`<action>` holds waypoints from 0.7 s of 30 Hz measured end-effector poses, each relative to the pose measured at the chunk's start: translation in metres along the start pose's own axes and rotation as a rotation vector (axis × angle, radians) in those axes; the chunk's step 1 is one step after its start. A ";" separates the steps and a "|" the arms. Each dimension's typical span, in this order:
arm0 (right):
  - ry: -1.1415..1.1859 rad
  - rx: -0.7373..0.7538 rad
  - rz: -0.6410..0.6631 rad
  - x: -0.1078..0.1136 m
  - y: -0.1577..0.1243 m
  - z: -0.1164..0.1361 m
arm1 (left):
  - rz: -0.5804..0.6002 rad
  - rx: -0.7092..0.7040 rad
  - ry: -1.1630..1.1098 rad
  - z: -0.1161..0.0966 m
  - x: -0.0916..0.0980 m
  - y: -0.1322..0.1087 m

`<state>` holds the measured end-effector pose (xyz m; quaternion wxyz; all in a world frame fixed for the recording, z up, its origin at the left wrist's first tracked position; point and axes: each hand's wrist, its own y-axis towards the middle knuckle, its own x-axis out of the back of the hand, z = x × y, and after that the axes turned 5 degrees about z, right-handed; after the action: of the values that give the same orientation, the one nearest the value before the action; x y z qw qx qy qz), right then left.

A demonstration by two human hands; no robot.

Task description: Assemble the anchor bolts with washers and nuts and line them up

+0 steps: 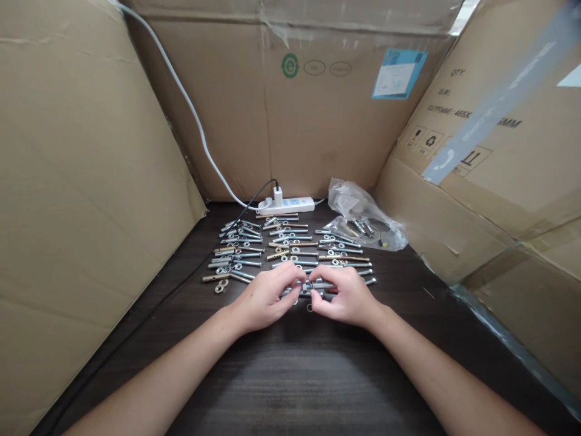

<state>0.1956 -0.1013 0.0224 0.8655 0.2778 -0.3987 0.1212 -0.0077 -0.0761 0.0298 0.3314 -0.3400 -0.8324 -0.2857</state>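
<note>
Over the dark table, my left hand (267,297) and my right hand (349,295) meet at their fingertips, both closed in a pinch. A silver bolt (323,284) lies level in my right fingers, with rings or washers around it near the thumb. At its left end my left fingertips pinch a silver hex nut (305,288); whether it is threaded on, I cannot tell. Just below my fingers a loose washer (310,307) rests on the table. My hands partly hide more bolts behind them.
Rows of bolts, sleeves, nuts and washers (290,232) spread over the table (290,369) beyond my hands. Behind them sit a white power strip (295,206) and a clear plastic bag (363,212) of metal parts. Cardboard walls (318,133) enclose three sides. A black cable (181,281) crosses the left.
</note>
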 end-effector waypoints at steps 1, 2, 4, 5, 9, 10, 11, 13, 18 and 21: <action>0.001 0.000 -0.001 0.000 0.000 0.000 | 0.001 -0.001 0.005 0.000 0.000 0.000; 0.002 0.000 -0.003 0.000 0.000 0.000 | 0.001 0.001 0.011 0.000 0.000 0.000; 0.001 0.001 -0.006 0.000 0.000 0.000 | 0.004 0.007 0.023 0.000 0.000 0.001; 0.000 0.003 -0.009 0.000 0.000 0.000 | 0.009 0.011 0.028 0.000 0.000 0.001; -0.001 0.004 -0.015 0.000 0.001 0.001 | 0.030 0.028 0.035 0.000 0.000 0.002; -0.003 0.003 -0.016 0.000 0.001 0.001 | 0.039 0.032 0.036 0.000 0.000 0.002; -0.003 0.003 -0.015 0.000 0.001 0.001 | 0.049 0.034 0.037 0.000 -0.001 0.002; -0.006 0.003 -0.013 0.000 0.001 0.001 | 0.068 0.039 0.047 0.000 -0.001 0.002; -0.008 0.005 -0.009 0.000 0.000 0.000 | 0.086 0.052 0.074 -0.002 0.000 0.003; -0.005 -0.004 -0.008 -0.001 0.000 0.000 | 0.065 0.075 0.033 -0.003 0.000 0.003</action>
<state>0.1954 -0.1010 0.0218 0.8655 0.2781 -0.4000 0.1164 -0.0046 -0.0765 0.0320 0.3668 -0.3493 -0.8255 -0.2490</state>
